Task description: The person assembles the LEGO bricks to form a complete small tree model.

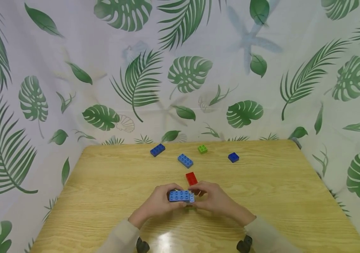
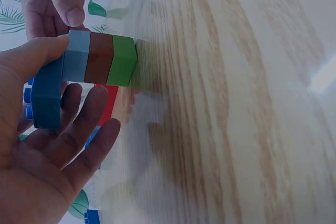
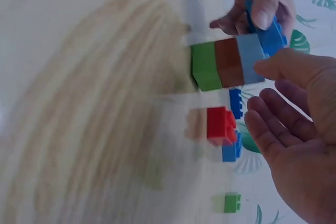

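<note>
Between my hands a small stack of toy building bricks stands upright on the table. From the bottom it runs green brick, brown brick, light blue brick. My left hand pinches a longer blue brick by its sides, studs up. That brick lies on the light blue one and juts out to the left. With thumb and fingertips, my right hand pinches the light blue brick from the right, its other fingers loosely bent. Just beyond the hands lies a red brick.
Farther back on the wooden table lie a dark blue brick, a medium blue brick, a small lime green brick and a small dark blue brick. A leaf-print cloth hangs behind and at both sides.
</note>
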Available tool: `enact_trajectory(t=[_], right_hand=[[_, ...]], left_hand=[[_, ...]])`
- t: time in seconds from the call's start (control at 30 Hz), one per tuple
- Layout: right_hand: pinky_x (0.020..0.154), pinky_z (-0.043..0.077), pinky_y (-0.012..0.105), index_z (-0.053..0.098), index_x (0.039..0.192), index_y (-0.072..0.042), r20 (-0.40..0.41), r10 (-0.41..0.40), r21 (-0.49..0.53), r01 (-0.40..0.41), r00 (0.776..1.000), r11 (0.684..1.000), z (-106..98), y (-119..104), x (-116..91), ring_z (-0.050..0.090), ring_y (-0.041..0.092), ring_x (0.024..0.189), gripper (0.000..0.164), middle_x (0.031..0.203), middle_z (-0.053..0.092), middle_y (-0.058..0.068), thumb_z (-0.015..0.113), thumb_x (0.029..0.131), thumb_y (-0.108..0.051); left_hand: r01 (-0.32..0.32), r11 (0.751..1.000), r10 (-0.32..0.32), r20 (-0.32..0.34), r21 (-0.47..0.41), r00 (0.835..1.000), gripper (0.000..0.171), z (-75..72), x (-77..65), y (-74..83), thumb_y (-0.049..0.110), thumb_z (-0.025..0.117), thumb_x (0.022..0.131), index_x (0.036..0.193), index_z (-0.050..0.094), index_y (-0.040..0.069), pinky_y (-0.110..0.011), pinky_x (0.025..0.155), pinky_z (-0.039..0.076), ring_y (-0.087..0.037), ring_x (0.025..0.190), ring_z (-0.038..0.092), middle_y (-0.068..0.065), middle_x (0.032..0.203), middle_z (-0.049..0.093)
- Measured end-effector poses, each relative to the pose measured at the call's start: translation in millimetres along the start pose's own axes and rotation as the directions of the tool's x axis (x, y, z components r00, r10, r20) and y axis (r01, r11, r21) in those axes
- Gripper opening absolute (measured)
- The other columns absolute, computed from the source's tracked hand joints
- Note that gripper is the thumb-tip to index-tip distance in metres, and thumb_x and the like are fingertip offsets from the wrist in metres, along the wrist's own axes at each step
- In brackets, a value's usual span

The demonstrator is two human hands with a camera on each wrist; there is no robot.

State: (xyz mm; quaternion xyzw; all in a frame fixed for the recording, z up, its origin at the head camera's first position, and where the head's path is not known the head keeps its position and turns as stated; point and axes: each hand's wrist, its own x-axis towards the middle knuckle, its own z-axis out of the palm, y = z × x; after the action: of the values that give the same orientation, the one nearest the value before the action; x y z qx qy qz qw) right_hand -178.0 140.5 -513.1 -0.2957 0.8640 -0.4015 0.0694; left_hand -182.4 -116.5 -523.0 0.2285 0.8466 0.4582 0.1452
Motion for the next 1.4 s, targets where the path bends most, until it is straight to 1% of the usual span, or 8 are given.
enact_trajectory(t=[0.13, 0.27, 0.47, 0.67, 0.87, 0.97, 1.2, 1.4], right_hand=[[0.09, 0.06, 0.04, 0.07, 0.13, -0.001, -0.027, 0.012, -0.001, -0.012, 1.0, 1.0, -12, 4, 1, 0.069, 0.022, 0.101, 0.038, 0.12, 0.075, 0.012, 0.077, 0.093, -0.007], [0.086, 0.06, 0.039, 0.071, 0.127, 0.002, -0.142, 0.042, -0.01, -0.044, 0.989, 0.999, -16, 11, 12, 0.069, 0.022, 0.097, 0.034, 0.117, 0.075, 0.016, 0.077, 0.096, -0.01], [0.084, 0.057, 0.032, 0.074, 0.123, -0.001, -0.235, 0.173, -0.006, -0.179, 0.957, 0.984, -8, 23, 33, 0.066, 0.019, 0.095, 0.034, 0.114, 0.075, 0.012, 0.08, 0.095, -0.019], [0.092, 0.057, 0.042, 0.072, 0.128, -0.004, -0.244, 0.29, 0.033, -0.291, 0.925, 0.956, 4, 34, 45, 0.064, 0.022, 0.101, 0.042, 0.117, 0.073, 0.009, 0.083, 0.093, -0.026], [0.094, 0.055, 0.045, 0.07, 0.132, -0.005, -0.24, 0.355, 0.011, -0.363, 0.903, 0.932, 12, 38, 50, 0.061, 0.022, 0.101, 0.054, 0.118, 0.071, 0.009, 0.086, 0.09, -0.035], [0.094, 0.054, 0.044, 0.07, 0.132, -0.004, -0.227, 0.361, -0.016, -0.375, 0.904, 0.927, 13, 37, 52, 0.06, 0.022, 0.1, 0.056, 0.12, 0.071, 0.009, 0.086, 0.089, -0.037], [0.098, 0.057, 0.048, 0.069, 0.134, -0.002, -0.201, 0.369, -0.07, -0.389, 0.907, 0.919, 11, 36, 53, 0.063, 0.027, 0.109, 0.046, 0.126, 0.07, 0.013, 0.076, 0.093, -0.022], [0.099, 0.055, 0.048, 0.069, 0.134, -0.002, -0.2, 0.355, -0.101, -0.38, 0.913, 0.92, 12, 38, 54, 0.063, 0.027, 0.111, 0.047, 0.126, 0.07, 0.014, 0.08, 0.094, -0.024]], left_hand=[[-0.001, 1.0, 0.001, -0.002, 0.013, 1.0, 0.044, 0.1, 0.8, 0.0, 0.037, 0.084, 0.09, 0.128, 0.072, 0.018, -0.029, 0.085, 0.051, -0.012, 0.098, 0.063, -0.002, 0.12, 0.073], [-0.003, 1.0, 0.003, -0.006, 0.018, 1.0, 0.045, 0.0, 2.5, 0.0, 0.038, 0.084, 0.09, 0.128, 0.073, 0.019, -0.03, 0.088, 0.051, -0.012, 0.101, 0.063, -0.001, 0.124, 0.073], [-0.002, 1.0, 0.003, -0.008, 0.031, 1.0, 0.05, 2.0, 6.0, -0.2, 0.041, 0.085, 0.088, 0.13, 0.072, 0.017, -0.036, 0.094, 0.052, -0.014, 0.107, 0.064, -0.001, 0.126, 0.073], [0.023, 1.0, -0.023, -0.004, 0.006, 1.0, 0.049, 4.7, 7.4, -0.1, 0.039, 0.086, 0.088, 0.13, 0.072, 0.018, -0.043, 0.1, 0.052, -0.017, 0.113, 0.064, -0.002, 0.13, 0.072], [0.026, 1.0, -0.026, -0.01, 0.012, 1.0, 0.05, 5.6, 7.5, 0.0, 0.039, 0.086, 0.089, 0.131, 0.072, 0.018, -0.042, 0.1, 0.052, -0.017, 0.113, 0.065, -0.003, 0.13, 0.072], [0.025, 1.0, -0.025, -0.008, 0.014, 1.0, 0.051, 6.3, 8.0, -0.6, 0.04, 0.086, 0.089, 0.132, 0.072, 0.017, -0.041, 0.098, 0.053, -0.016, 0.112, 0.065, -0.003, 0.13, 0.072], [0.033, 0.999, -0.033, -0.008, 0.001, 0.999, 0.049, 6.5, 9.0, -0.8, 0.039, 0.086, 0.088, 0.13, 0.073, 0.018, -0.039, 0.098, 0.053, -0.015, 0.111, 0.065, -0.001, 0.128, 0.073], [0.041, 0.999, -0.041, -0.002, -0.007, 0.999, 0.048, 6.1, 8.8, 0.1, 0.039, 0.086, 0.089, 0.13, 0.072, 0.019, -0.04, 0.098, 0.053, -0.015, 0.111, 0.064, -0.001, 0.128, 0.073]])
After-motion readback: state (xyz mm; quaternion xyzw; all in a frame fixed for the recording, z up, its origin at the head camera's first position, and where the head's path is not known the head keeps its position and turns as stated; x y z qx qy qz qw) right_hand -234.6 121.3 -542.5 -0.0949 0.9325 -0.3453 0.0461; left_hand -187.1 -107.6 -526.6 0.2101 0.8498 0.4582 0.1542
